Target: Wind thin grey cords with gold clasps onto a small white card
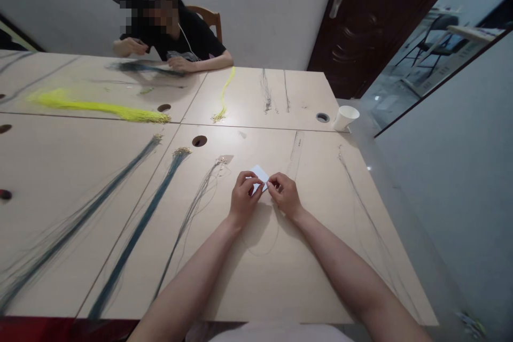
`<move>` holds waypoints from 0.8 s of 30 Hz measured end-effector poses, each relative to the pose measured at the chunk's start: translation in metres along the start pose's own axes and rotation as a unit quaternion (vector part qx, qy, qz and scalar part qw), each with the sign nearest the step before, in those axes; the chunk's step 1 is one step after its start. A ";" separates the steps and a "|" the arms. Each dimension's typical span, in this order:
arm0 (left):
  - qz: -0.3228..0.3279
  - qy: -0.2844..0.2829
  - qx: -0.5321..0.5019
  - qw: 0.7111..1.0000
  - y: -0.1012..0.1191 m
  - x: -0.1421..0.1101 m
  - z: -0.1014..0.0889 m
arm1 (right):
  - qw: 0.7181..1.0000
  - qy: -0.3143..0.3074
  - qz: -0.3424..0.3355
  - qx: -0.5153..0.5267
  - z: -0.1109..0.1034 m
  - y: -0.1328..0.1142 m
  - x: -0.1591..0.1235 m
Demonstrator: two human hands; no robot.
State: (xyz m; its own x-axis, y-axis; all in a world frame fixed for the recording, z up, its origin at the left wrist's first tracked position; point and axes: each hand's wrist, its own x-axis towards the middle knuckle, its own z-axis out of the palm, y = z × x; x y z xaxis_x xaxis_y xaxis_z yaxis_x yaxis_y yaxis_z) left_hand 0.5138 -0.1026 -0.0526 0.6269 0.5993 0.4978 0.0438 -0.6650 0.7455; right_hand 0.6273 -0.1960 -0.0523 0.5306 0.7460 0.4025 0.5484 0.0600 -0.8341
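My left hand (pixel 243 196) and my right hand (pixel 285 193) meet over the middle of the light wooden table (pixel 328 256). Both pinch a small white card (pixel 259 175) from either side, fingers curled. A thin thread (pixel 264 248) loops on the table below my wrists; whether it runs into my fingers I cannot tell. A thin bundle of grey threads (pixel 196 203) lies just left of my left hand, with a small tag (pixel 225 160) at its far end.
Two dark teal thread bundles (pixel 136 230) stretch across the left. Yellow-green threads (pixel 96 107) and a thinner yellow strand (pixel 223 93) lie farther back. A white paper cup (pixel 344 117) stands near the right edge. Another person (pixel 176 37) sits at the far side, handling threads.
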 end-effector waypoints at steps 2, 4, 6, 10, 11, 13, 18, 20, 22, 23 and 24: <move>0.000 0.001 0.000 1.000 0.001 0.000 0.000 | 1.000 -0.003 0.000 -0.001 0.000 0.000 0.000; 0.004 0.003 0.000 1.000 0.001 0.001 0.000 | 1.000 -0.004 -0.002 0.001 0.000 0.000 0.000; 0.010 0.006 0.001 1.000 0.000 0.001 0.000 | 1.000 -0.005 0.000 0.009 -0.001 0.000 0.000; 0.022 0.009 0.006 1.000 -0.001 0.001 0.000 | 0.999 -0.007 0.014 0.030 -0.001 0.001 0.000; 0.025 0.010 0.007 1.000 -0.001 0.001 0.000 | 0.999 -0.009 0.017 0.034 -0.001 0.001 0.000; 0.031 0.012 0.008 0.999 -0.001 0.001 0.000 | 0.999 -0.016 0.022 0.039 -0.002 0.001 0.000; 0.040 0.013 0.006 0.999 -0.001 0.002 0.000 | 0.998 -0.037 0.025 0.045 -0.003 0.001 0.000; 0.040 0.012 0.005 0.999 -0.001 0.002 0.000 | 0.998 -0.043 0.023 0.049 -0.003 0.001 0.000; 0.034 0.011 0.004 0.999 0.000 0.001 0.000 | 0.997 -0.045 0.024 0.051 -0.003 0.000 0.000; 0.030 0.011 0.002 1.000 0.000 0.001 -0.001 | 0.997 -0.045 0.024 0.051 -0.003 0.000 0.000; 0.023 0.011 -0.002 1.000 0.000 0.001 -0.001 | 0.997 -0.044 0.025 0.051 -0.003 0.000 0.000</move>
State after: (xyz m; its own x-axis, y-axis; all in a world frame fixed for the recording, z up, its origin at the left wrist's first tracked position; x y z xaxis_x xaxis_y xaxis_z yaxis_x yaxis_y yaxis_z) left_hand 0.5142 -0.1018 -0.0512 0.6115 0.5771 0.5413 0.0116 -0.6906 0.7232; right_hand 0.6291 -0.1976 -0.0510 0.4935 0.8050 0.3291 0.4523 0.0857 -0.8878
